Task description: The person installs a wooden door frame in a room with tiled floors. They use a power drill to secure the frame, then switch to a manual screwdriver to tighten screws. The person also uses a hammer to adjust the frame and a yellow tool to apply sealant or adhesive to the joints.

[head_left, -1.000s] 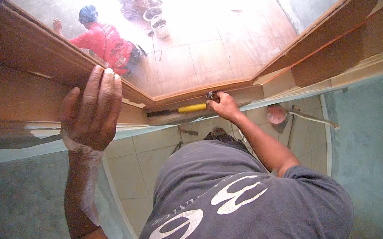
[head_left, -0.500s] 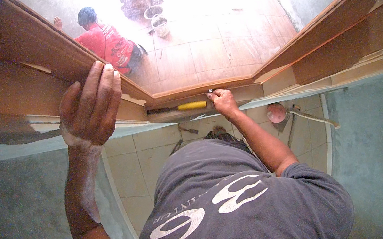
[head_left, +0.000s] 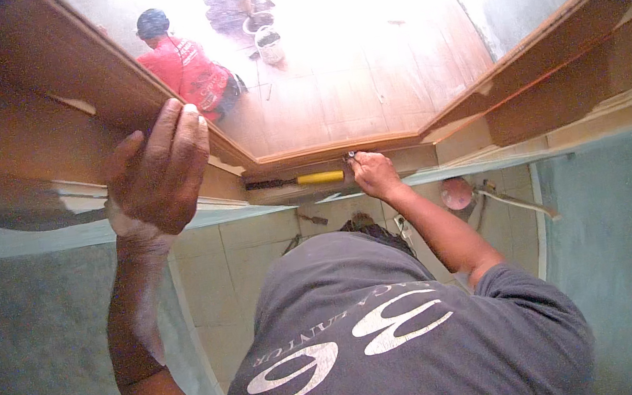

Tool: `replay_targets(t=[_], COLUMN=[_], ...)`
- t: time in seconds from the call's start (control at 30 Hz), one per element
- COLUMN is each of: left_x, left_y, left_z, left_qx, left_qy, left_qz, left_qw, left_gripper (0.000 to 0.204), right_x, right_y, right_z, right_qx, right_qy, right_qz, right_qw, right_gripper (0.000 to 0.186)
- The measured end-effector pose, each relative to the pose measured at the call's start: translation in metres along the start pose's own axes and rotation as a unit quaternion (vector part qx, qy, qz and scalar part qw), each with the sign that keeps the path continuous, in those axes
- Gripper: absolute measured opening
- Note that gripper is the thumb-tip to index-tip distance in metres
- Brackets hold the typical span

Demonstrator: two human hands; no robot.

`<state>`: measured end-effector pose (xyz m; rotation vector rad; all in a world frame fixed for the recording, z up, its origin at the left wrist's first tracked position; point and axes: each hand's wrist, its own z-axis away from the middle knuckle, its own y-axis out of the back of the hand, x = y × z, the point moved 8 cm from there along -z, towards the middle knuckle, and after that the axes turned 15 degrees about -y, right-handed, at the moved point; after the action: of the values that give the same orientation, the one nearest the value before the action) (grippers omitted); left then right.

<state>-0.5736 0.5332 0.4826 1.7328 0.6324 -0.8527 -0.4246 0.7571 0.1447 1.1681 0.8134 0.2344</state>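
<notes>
My left hand [head_left: 159, 171] lies with long, slightly spread fingers against the left side of a brown wooden frame [head_left: 18, 86], fingertips over its inner edge. A pale, dusty film covers part of its wrist. At the frame's bottom piece [head_left: 399, 158], my right hand [head_left: 375, 174] is closed in a pinch on a small shiny metal piece [head_left: 350, 155]; its exact kind is too small to tell. Just left of that hand, a tool with a yellow handle [head_left: 320, 178] and a dark shank lies along the wood. The shank's tip is not distinct.
Beyond the frame, a person in a red shirt [head_left: 188, 66] is low on the tiled floor near a bucket [head_left: 269, 45]. Below me, a round pinkish object [head_left: 457, 192] and a long pale handle [head_left: 523, 202] lie on the floor. Greenish plastered walls [head_left: 622, 251] flank me.
The view has shifted slightly. My right hand has turned a little at the wrist, still pinching at the bottom piece. My left hand stays on the frame. The person beyond has moved an arm.
</notes>
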Motion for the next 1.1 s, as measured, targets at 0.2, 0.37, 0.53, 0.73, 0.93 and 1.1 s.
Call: replay_targets(t=[0.2, 0.37, 0.53, 0.73, 0.93, 1.1], left_x=[0.001, -0.001, 0.001, 0.0, 0.002, -0.001], left_y=[0.003, -0.001, -0.002, -0.006, -0.005, -0.003], left_z=[0.002, 0.003, 0.005, 0.004, 0.002, 0.0], left_qx=[0.028, 0.028, 0.02, 0.016, -0.013, -0.013], left_qy=[0.008, -0.001, 0.003, 0.007, 0.011, 0.017], left_qz=[-0.007, 0.001, -0.005, 0.006, -0.027, -0.028], left_qw=[1.0, 1.0, 1.0, 1.0, 0.999, 0.999], left_gripper=[0.028, 0.029, 0.034, 0.036, 0.03, 0.031], right_x=[-0.003, -0.001, 0.004, 0.02, 0.036, 0.039], right_y=[-0.001, -0.005, -0.013, -0.035, -0.02, -0.025], right_z=[0.003, -0.001, 0.004, -0.013, -0.01, -0.009], right_qx=[0.04, 0.023, 0.006, -0.015, -0.018, -0.027], right_qy=[0.052, 0.059, 0.07, 0.052, -0.107, -0.172], right_qz=[-0.029, 0.025, -0.045, -0.011, -0.099, -0.156], right_qw=[0.997, 0.998, 0.997, 0.998, 0.989, 0.972], right_gripper=[0.03, 0.03, 0.033, 0.03, 0.034, 0.033])
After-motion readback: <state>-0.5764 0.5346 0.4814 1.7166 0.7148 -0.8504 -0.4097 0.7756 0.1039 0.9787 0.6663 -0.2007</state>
